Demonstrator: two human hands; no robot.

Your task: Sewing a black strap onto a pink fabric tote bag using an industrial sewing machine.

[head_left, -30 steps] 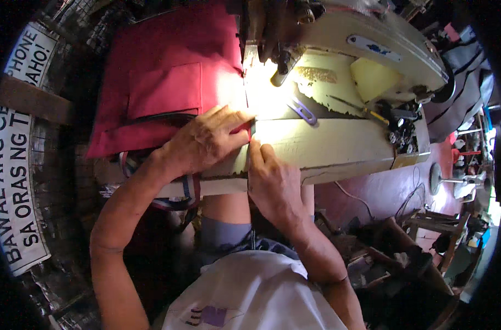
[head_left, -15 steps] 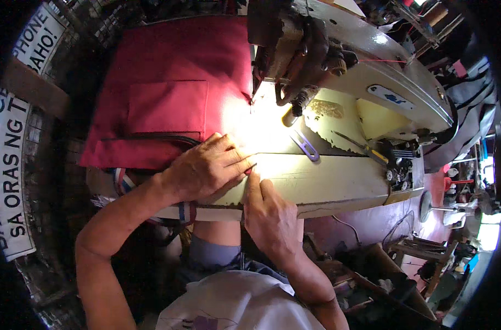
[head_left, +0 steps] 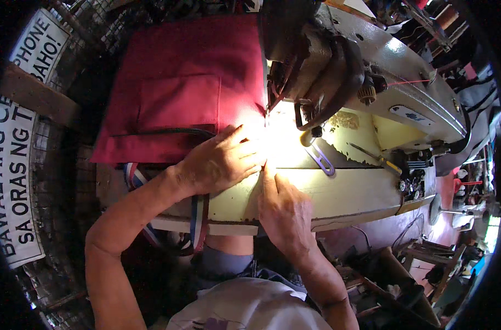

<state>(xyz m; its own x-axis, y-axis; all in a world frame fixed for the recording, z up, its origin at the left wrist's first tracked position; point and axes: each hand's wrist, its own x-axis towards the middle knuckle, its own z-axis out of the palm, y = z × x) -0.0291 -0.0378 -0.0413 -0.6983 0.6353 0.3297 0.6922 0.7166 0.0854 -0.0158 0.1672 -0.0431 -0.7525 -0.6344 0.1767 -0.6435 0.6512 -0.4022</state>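
Note:
A red fabric bag [head_left: 184, 55], with a square pocket and a dark zip, lies flat on the sewing machine bed at left. Its right edge runs under the head of a cream sewing machine [head_left: 393, 60]. My left hand [head_left: 220, 162] is over the near right corner, fingers bent down on the cloth. At that same corner, my right hand [head_left: 286, 212] meets the left fingertips, its foremost fingertip on the cloth edge, the others curled. Both appear to pinch the edge, though glare hides the contact. A striped strap [head_left: 200, 217] hangs below my left hand.
A purple looped tool [head_left: 323, 162] and a yellow-handled screwdriver [head_left: 390, 165] lie on the machine bed [head_left: 349, 187] right of my hands. A bobbin winder [head_left: 412, 187] sits at its right end. Wooden scraps [head_left: 410, 275] are piled below right. Lettered signs [head_left: 19, 181] hang at far left.
The bag has slid a little away from me along the machine bed, both hands going with it. More of the striped strap shows below my left hand. The view has shifted slightly.

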